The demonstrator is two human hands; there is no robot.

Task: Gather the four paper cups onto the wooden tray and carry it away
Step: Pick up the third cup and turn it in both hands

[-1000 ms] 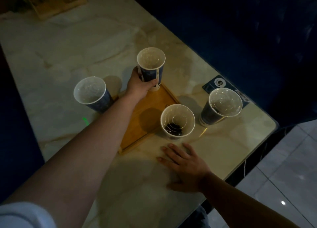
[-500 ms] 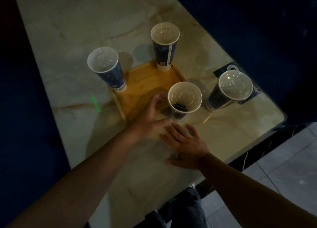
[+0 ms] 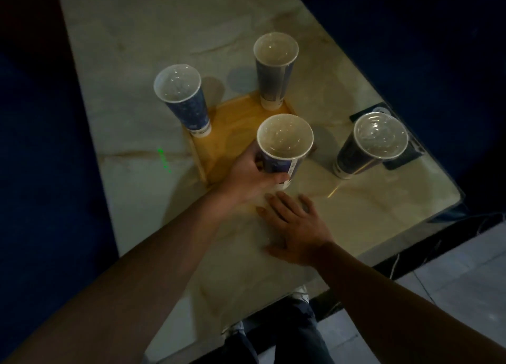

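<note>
While two lidded paper cups (image 3: 183,100) (image 3: 274,70) stand on the wooden tray (image 3: 232,133), left hand (image 3: 249,177) is closed round a third cup (image 3: 283,147) at its near right corner; right hand (image 3: 295,226) lies flat, empty, on the surface (image 3: 131,89); fourth cup (image 3: 369,147) stands rightward, nearer the right hand.

You can read no text anywhere; the paper cup (image 3: 279,166) in your left hand (image 3: 247,176) bears a white strip with printing too blurred to make out; the dark card (image 3: 383,111) beside the right-hand cup (image 3: 364,155) shows only an illegible round mark.
</note>
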